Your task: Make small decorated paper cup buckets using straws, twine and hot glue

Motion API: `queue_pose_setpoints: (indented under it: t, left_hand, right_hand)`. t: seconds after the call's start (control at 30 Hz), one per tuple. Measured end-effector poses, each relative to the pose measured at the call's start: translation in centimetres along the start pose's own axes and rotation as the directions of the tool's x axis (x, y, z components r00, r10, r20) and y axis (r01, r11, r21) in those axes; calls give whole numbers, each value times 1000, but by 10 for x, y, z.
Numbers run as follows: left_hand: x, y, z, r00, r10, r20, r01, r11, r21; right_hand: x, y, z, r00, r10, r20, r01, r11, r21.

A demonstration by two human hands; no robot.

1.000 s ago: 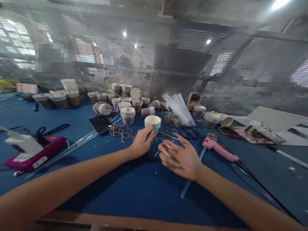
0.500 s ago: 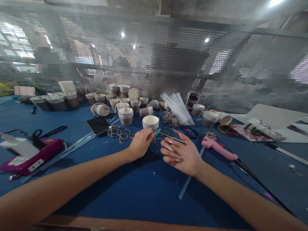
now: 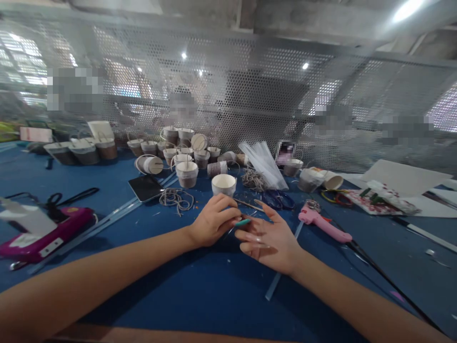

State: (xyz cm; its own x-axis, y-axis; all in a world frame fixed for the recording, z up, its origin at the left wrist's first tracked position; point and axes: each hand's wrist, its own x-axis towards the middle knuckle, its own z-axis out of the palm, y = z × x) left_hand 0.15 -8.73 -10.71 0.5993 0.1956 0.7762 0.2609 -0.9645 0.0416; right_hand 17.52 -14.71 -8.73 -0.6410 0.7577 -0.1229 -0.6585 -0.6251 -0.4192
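A white cup (image 3: 224,183) with a greyish lower part stands just beyond my left hand (image 3: 216,221). My left fingers are pressed together, and what they grip is hidden. A small teal piece (image 3: 243,222) shows at those fingertips; I cannot tell whether it is held or worn. My right hand (image 3: 269,240) is palm up with loosely curled fingers close to the left. A thin brown cord (image 3: 250,205) runs straight from near the cup to the crook of my right thumb.
Cord-wrapped cups (image 3: 187,174) stand at the back. Coiled cord (image 3: 176,199) and a dark phone-like slab (image 3: 146,187) lie left. Blue-handled scissors (image 3: 280,200), clear plastic sleeves (image 3: 266,164) and a pink glue gun (image 3: 324,224) are right. A purple power strip (image 3: 67,233) is far left.
My left hand has come down from the cup's base towards my right hand, its fingers now meeting the right fingertips. The teal piece has moved down and right. The cup stays in place.
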Motion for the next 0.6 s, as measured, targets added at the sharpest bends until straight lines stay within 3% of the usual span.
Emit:
queue_pose_setpoints:
  t: [0.17, 0.37, 0.6]
  left_hand:
    - [-1, 2, 0, 994, -1, -106, 5, 999, 34]
    - [-3, 5, -2, 987, 81, -140, -73, 996, 59]
    - [1, 14, 5, 954, -125, -271, 103, 990, -95]
  right_hand:
    - [0, 1, 1, 1000, 28, 0, -28, 998, 52]
    - [3, 0, -4, 1000, 18, -12, -18, 999, 29]
    - [5, 2, -8, 999, -48, -4, 48, 996, -69]
